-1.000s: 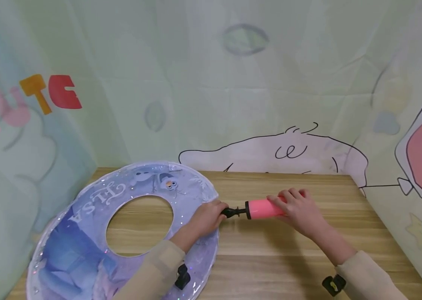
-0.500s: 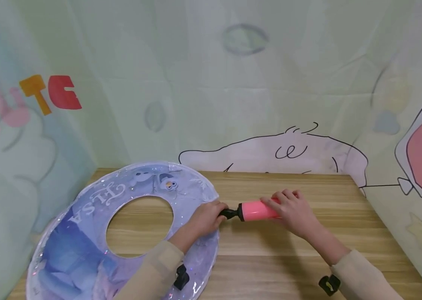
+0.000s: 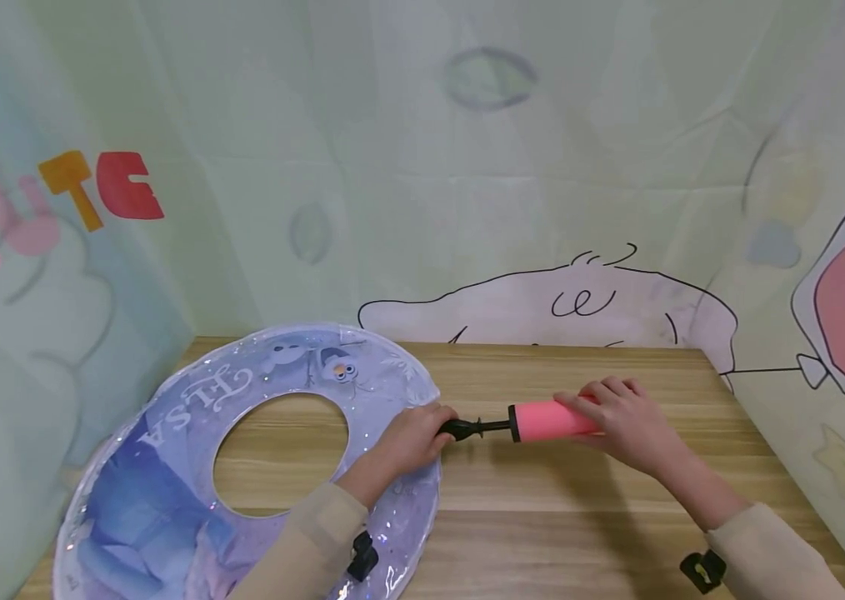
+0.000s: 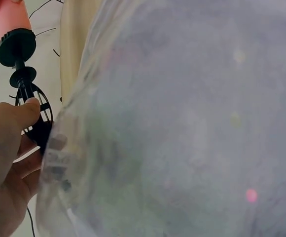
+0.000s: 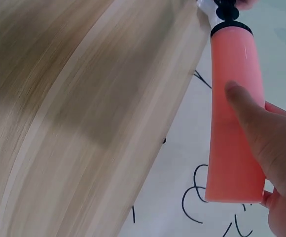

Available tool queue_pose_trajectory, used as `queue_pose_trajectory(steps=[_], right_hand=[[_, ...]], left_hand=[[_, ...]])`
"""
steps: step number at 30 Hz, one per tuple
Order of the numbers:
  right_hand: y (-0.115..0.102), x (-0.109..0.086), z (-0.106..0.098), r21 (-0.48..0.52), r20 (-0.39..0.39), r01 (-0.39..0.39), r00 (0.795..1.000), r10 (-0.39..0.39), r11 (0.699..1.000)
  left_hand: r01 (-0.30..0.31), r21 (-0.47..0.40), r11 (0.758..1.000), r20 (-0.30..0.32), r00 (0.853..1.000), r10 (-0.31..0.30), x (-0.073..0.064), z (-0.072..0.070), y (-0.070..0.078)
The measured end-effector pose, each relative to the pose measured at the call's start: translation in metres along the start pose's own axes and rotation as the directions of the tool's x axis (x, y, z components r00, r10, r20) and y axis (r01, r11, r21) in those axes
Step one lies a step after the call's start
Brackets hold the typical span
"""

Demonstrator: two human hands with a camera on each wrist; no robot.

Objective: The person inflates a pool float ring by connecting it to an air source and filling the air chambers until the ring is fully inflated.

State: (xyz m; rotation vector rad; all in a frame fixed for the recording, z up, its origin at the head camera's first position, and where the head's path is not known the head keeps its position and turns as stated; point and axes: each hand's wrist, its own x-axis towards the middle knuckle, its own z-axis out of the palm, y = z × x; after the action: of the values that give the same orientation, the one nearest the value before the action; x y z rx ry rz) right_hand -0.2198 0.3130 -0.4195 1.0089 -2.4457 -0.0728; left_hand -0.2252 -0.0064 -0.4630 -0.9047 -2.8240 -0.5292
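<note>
In the lower right of the head view, the right hand [image 3: 628, 425] grasps a pink cylindrical plastic pump [image 3: 546, 421], and the left hand [image 3: 409, 437] grips its black plastic end [image 3: 458, 429]. A blue-purple glittery inflatable ring [image 3: 175, 467] lies at lower left.

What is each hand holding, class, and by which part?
The right hand grips the pump around its pink barrel; the left hand holds the same pump by its black handle.
</note>
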Motion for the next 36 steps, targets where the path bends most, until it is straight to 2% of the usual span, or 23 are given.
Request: queue_pose_trajectory(steps=[4, 11, 21, 30, 36], right_hand=[[0.009, -0.009, -0.005, 0.008, 0.017, -0.019, 1.0, 0.019, 1.0], [0.022, -0.022, -0.015, -0.013, 0.041, -0.041, 0.998, 0.041, 0.999], [0.04, -0.036, -0.027, -0.042, 0.048, -0.067, 0.996, 0.069, 0.997], [0.019, -0.023, -0.012, -0.083, 0.058, -0.047, 0.997, 0.052, 0.995], [0.004, -0.005, -0.006, -0.092, 0.047, -0.054, 0.997, 0.058, 0.994]], left_hand=[[0.003, -0.003, 1.0, 0.007, 1.0, -0.003, 0.0, 0.0, -0.001], [-0.019, -0.002, 1.0, -0.017, 1.0, 0.019, -0.003, 0.001, -0.004], [-0.006, 0.008, 1.0, -0.019, 1.0, 0.006, -0.005, 0.002, -0.008], [-0.009, 0.04, 0.999, 0.002, 1.0, 0.008, -0.001, 0.001, -0.003], [-0.027, 0.043, 0.999, -0.028, 0.999, 0.028, 0.0, 0.0, -0.002]])
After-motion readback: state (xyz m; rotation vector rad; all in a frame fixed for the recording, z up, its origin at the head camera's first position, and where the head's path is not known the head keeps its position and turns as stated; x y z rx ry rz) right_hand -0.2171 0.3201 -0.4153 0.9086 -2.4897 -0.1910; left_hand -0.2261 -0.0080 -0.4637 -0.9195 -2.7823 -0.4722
